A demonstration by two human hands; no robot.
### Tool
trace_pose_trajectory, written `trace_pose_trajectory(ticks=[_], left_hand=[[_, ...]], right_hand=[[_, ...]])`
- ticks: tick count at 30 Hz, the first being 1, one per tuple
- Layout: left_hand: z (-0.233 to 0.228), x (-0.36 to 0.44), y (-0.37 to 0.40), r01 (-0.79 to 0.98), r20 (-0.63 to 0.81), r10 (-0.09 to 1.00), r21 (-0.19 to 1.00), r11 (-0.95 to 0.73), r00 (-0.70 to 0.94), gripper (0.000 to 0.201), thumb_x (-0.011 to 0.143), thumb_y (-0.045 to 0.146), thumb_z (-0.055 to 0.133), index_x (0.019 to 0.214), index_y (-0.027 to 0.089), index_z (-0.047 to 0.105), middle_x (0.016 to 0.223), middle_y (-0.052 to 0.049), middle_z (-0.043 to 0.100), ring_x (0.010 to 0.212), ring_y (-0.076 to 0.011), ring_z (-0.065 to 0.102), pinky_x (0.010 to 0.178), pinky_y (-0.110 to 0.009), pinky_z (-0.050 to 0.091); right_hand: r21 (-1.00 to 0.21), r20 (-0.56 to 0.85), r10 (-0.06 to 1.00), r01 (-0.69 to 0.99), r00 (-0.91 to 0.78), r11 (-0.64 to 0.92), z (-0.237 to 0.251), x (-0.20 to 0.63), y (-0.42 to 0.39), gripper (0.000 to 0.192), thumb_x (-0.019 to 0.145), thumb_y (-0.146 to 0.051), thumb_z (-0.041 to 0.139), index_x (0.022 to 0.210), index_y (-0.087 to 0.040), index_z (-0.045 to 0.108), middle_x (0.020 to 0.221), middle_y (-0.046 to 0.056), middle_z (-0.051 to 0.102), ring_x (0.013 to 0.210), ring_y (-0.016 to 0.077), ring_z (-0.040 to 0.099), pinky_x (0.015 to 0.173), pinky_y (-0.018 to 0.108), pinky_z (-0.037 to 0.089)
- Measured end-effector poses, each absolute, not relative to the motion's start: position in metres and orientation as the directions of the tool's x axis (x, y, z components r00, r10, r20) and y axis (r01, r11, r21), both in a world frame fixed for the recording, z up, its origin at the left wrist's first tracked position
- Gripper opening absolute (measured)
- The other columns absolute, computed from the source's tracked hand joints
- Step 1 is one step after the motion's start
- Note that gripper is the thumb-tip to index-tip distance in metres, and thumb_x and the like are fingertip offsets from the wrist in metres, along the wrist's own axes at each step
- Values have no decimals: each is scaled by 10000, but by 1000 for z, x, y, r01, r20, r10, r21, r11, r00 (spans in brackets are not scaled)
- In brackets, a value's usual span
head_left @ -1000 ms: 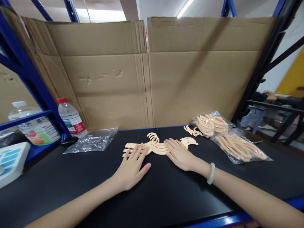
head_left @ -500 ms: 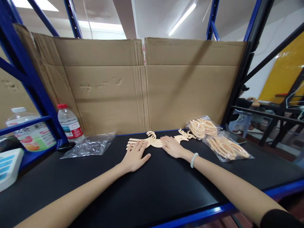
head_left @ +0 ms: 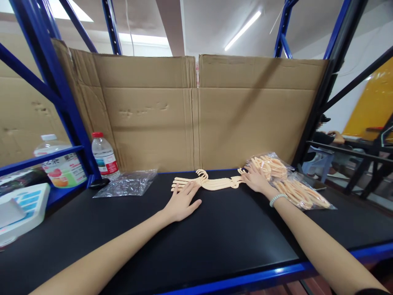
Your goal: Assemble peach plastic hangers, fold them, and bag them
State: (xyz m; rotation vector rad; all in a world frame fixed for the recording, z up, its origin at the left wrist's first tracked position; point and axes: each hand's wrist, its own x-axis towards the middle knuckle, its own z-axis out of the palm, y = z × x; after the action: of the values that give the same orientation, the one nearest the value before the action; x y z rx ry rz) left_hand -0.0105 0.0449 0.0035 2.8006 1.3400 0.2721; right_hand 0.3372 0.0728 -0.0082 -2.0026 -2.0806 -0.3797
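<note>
Head view of a black bench (head_left: 215, 241) backed by upright cardboard sheets (head_left: 196, 119). Centre of frame: a flat row of peach-coloured plastic hangers (head_left: 211, 183) lies on the bench near its far edge. The left hand (head_left: 181, 202), just below and left of the row, rests palm down with its fingers (head_left: 186, 189) spread flat, the tips lying on the left end of the hangers; nothing is gripped. The right hand (head_left: 257, 179), right of centre, lies with fingers extended and open at the right end of the row, touching the clear bag of hangers (head_left: 288, 180); a pale bracelet (head_left: 276, 199) circles its wrist. Left of centre: an empty clear bag (head_left: 127, 183) and a red-capped water bottle (head_left: 105, 156) beside a blue rack post (head_left: 61, 94).
</note>
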Motion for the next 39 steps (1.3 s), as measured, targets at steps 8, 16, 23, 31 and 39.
trace_pose_trajectory(ticks=[8,16,23,31,39], left_hand=[[7,-9,40,792,117,797,99,-603,592,630,931,531,252,1473,212,233,1545,-66,181,1432,-252,133,1119,-580,63],[4,-6,23,859,96,862,90,-505,497,738,915,584,213,1470,98,231,1533,-130,163,1428,-311,97,1104,-606,104],[1,-9,31,833,112,841,117,-541,530,761,902,620,224,1469,114,242,1529,-140,177,1423,-327,113,1095,-619,112],[3,-8,32,843,79,849,104,-528,522,760,908,613,231,1479,112,207,1540,-128,145,1427,-318,104,1119,-565,94],[6,-5,25,599,374,556,0,-800,743,327,918,269,414,1193,202,579,1248,-80,617,1198,-246,521,1088,-489,265]], right_hand=[[7,333,939,996,-86,89,0,318,69,485,957,-313,262,1306,-104,526,1434,135,402,1394,298,189,1117,497,162],[-147,82,960,950,-266,276,-8,246,41,806,929,-599,231,1463,4,204,1523,186,151,1415,310,77,1130,486,145],[-134,99,950,942,-297,308,-14,251,49,817,924,-621,227,1467,-11,201,1524,194,119,1415,304,77,1133,499,124],[-145,111,945,936,-307,321,-18,255,55,792,933,-615,222,1473,-36,200,1530,176,132,1418,283,82,1141,467,119],[18,399,860,941,-318,339,-4,293,72,447,943,-340,361,1281,-121,556,1290,127,570,1230,266,480,1039,392,357]])
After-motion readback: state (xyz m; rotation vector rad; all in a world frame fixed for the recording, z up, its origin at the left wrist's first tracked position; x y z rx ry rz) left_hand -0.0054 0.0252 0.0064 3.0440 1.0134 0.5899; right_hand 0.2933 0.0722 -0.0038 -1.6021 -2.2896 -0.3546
